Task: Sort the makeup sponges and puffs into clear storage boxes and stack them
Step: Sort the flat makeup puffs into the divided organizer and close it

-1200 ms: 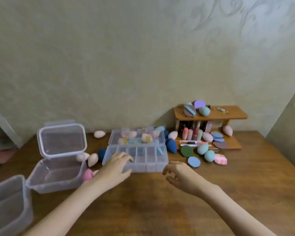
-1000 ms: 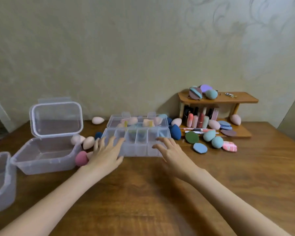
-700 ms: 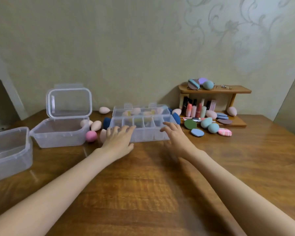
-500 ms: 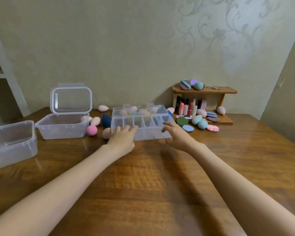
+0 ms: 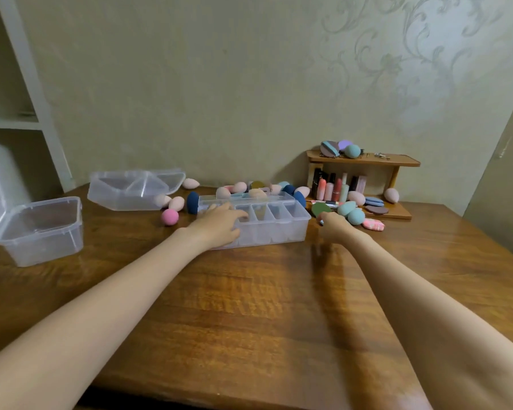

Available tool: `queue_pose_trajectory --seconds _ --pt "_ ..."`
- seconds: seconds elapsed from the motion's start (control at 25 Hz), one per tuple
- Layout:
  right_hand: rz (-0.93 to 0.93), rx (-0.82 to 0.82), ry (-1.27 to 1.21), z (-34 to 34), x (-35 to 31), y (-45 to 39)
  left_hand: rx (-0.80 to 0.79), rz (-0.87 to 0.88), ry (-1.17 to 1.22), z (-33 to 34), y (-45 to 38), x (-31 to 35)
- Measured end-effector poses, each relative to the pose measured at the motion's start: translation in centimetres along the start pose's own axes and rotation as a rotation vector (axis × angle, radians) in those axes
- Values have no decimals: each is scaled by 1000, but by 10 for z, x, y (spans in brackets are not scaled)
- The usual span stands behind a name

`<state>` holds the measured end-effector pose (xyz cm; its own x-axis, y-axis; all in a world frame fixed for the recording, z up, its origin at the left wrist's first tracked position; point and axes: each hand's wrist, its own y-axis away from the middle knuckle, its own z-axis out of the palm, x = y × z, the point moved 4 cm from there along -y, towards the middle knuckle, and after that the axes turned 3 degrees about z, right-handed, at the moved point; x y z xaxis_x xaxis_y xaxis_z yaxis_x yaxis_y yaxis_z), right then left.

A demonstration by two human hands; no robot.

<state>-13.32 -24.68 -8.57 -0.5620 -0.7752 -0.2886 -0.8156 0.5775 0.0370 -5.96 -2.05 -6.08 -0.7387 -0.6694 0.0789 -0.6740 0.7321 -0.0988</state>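
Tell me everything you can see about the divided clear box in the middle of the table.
The divided clear box is long, shallow, translucent plastic, with a row of compartments that look empty. Its hinged lid lies open behind it, against loose sponges. It sits flat on the wooden table. The left hand rests on its left end; the right hand is just off its right end.

my left hand [image 5: 219, 224] bare, my right hand [image 5: 333, 227] bare, no rings or watch showing, both forearms uncovered up to frame edge, no sleeves in view, slim fingers, nails too small to tell
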Motion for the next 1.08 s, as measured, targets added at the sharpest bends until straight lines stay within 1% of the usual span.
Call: queue_pose_trajectory --seconds 0.08,0.2,0.32,0.4,0.48,0.56,0.68,0.76,0.8,0.84,0.92,0.96,1.0,1.04,1.08 --pt "60 -20 61 12 11 -17 79 41 73 -1 -6 -1" --pt "171 -86 116 25 25 -38 79 122 147 7 -16 -9" --pt "167 -5 69 27 21 -45 83 169 176 16 -21 -19" --pt "106 59 -53 23 15 -45 84 178 214 17 -23 -23" --pt "55 173 -202 12 11 -39 124 167 324 10 -21 -26" --pt "37 332 -326 -3 8 -31 207 140 426 -3 -13 -36" --pt "23 582 -510 -32 -4 -12 285 101 377 -10 6 -57" --pt "-46 685 -565 -51 -28 2 299 79 376 -13 24 -68" --pt "-130 690 -547 -58 -46 8 221 86 411 -14 32 -69" --pt "-242 662 -508 -60 -67 14 61 104 436 -14 42 -67" --pt "-470 560 -420 -55 -112 32 -363 110 356 -6 64 -60" --pt "-564 518 -384 -48 -132 41 -517 95 279 -1 76 -58" --pt "-639 495 -347 -41 -150 50 -593 87 215 5 84 -58" --pt "-690 482 -316 -34 -163 56 -593 84 190 9 87 -60" --pt "-720 465 -296 -26 -174 60 -552 87 200 11 86 -63"
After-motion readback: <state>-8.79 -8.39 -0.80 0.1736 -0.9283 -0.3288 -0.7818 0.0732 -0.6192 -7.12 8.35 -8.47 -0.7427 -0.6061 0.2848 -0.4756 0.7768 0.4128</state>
